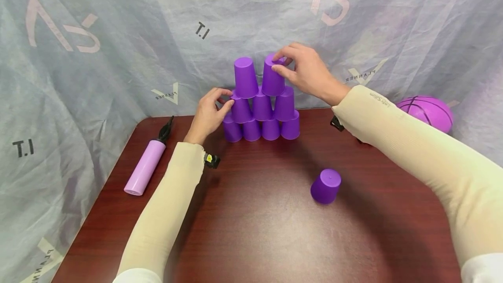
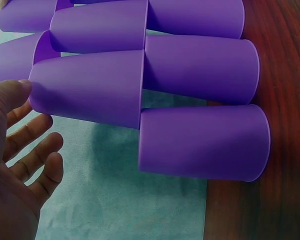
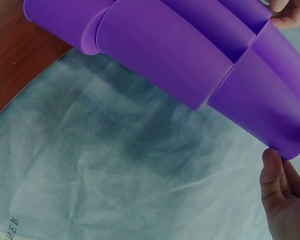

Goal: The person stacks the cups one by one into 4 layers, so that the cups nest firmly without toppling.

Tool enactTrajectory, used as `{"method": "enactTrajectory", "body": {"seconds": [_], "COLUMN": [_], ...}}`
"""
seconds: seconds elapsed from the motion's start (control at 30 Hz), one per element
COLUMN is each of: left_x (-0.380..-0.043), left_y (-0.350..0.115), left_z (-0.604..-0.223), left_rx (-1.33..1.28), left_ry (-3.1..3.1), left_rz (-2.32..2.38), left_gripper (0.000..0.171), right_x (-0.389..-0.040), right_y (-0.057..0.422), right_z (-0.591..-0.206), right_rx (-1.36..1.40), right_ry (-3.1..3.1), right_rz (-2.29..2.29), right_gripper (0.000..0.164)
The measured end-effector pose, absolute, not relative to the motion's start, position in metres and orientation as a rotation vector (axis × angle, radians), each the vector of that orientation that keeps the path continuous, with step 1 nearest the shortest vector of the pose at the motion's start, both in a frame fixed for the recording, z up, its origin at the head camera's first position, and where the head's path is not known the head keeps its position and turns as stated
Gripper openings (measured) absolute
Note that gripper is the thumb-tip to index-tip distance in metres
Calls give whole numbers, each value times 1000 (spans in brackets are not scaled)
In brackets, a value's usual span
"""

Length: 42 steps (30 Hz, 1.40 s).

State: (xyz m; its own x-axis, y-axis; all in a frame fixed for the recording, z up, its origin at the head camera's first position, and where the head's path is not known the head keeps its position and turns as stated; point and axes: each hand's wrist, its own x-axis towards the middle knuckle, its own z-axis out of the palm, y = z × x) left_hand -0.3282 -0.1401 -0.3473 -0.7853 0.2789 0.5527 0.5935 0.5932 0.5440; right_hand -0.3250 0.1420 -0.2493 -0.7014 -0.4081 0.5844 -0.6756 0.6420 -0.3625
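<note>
Upside-down purple cups form a stack: several in the bottom row, three in the middle, two on top. The right hand (image 1: 304, 71) pinches the upper end of the right top cup (image 1: 273, 80), which rests across two middle-row cups. In the right wrist view, its thumb (image 3: 272, 165) lies against this cup near its closed end. Lower on the other side, the left hand (image 1: 210, 110) has thumb and index finger around the upper edge of the leftmost middle-row cup (image 2: 90, 90); its other fingers are loosely bent. Beside the right top cup stands the left top cup (image 1: 245, 77).
A single purple cup (image 1: 326, 187) stands upside down on the brown table (image 1: 251, 230), nearer the front. At the left lies a pink hand pump (image 1: 147, 165) with a black end. A purple ball (image 1: 430, 112) sits at the right. Behind the stack hangs a grey cloth (image 1: 177, 47).
</note>
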Motion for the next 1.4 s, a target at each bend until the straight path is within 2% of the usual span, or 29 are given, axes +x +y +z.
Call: {"method": "enactTrajectory", "body": {"seconds": [0.3, 0.47, 0.93, 1.17, 1.4], "left_x": [-330, -330, -327, -326, -325], "left_y": [-140, -140, -144, -145, -143], "left_z": [-348, -349, -348, -349, -351], "left_rx": [-704, -699, -709, -701, -698], "left_ry": [-2409, -2424, -2417, -2429, -2442], "left_rz": [-1037, -1040, -1054, -1043, -1033], "left_gripper": [22, 22, 23, 24, 25], "right_x": [-328, -316, -211, -180, -162], "right_y": [141, 150, 171, 197, 230], "right_z": [-248, -258, -286, -312, -345], "right_rx": [832, 844, 1215, 1301, 1221], "right_ry": [-2473, -2344, -2266, -2420, -2601], "right_rz": [764, 800, 704, 610, 597], "right_gripper": [25, 31, 25, 27, 30]}}
